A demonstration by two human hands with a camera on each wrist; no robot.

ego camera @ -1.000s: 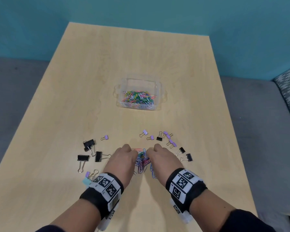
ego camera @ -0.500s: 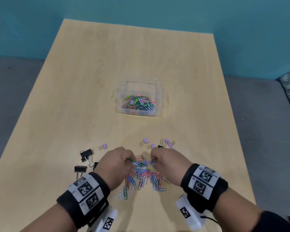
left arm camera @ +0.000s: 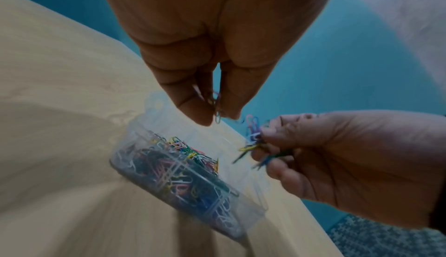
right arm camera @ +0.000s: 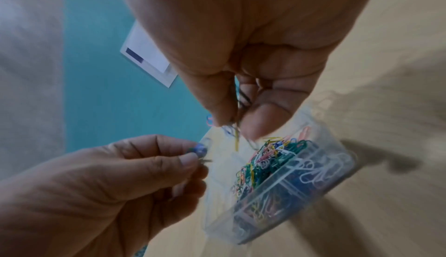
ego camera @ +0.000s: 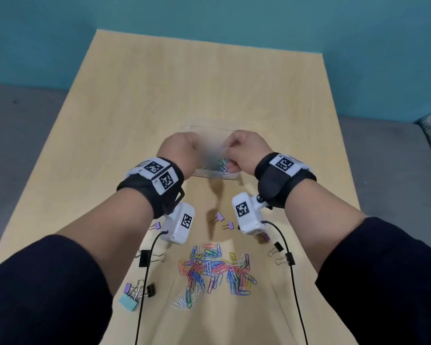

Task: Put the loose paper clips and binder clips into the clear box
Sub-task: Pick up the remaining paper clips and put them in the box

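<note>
The clear box [ego camera: 217, 173] [left arm camera: 183, 173] [right arm camera: 289, 177] sits mid-table, part filled with coloured paper clips. Both hands hover just above it. My left hand [ego camera: 182, 150] [left arm camera: 214, 116] pinches a few paper clips between thumb and fingertips. My right hand [ego camera: 244, 150] [right arm camera: 235, 127] pinches a small bunch of coloured paper clips [left arm camera: 253, 137] over the box. A loose pile of coloured paper clips [ego camera: 217, 267] lies on the table near me. Binder clips lie around it: purple ones [ego camera: 220, 217], black ones [ego camera: 284, 257] at the right, and a black one [ego camera: 144, 258] at the left.
A cluster of binder clips, one light blue [ego camera: 128, 301], lies at the near left. The wooden table [ego camera: 209, 90] ends at a teal wall behind and grey floor on both sides. Wrist camera cables hang over the near table.
Both hands have lifted from the loose pile near me, each with paper clips pinched, and moved forward over the clear box. The pile on the table is smaller and spread out.
</note>
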